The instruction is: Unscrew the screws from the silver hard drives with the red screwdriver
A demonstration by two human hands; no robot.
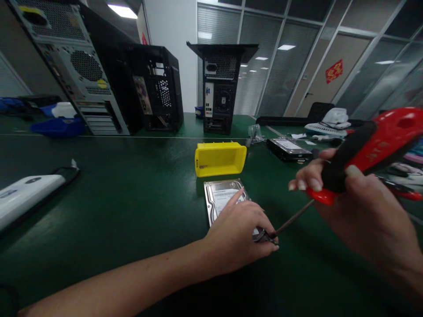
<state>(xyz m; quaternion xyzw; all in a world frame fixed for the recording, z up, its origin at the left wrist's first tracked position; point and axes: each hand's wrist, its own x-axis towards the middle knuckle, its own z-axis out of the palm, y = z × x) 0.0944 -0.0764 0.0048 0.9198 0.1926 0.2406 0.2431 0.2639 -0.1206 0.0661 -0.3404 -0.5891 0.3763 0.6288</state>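
Gripping the red-and-black screwdriver (357,158) in your right hand (360,211); left hand (241,237) spread, pressing the silver metal hard drive (222,198) on the green table (132,198).

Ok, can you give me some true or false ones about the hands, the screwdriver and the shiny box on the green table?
1. The right hand holds a red-and-black-handled screwdriver. True.
2. The left hand rests on a flat silver metal hard drive. True.
3. The yellow plastic bin sits on top of the drive. False: it lies behind the drive on the green table.
4. The screwdriver's tip points up at the ceiling. False: it slants down to the drive's near corner.
5. Black computer towers stand at the back. True.
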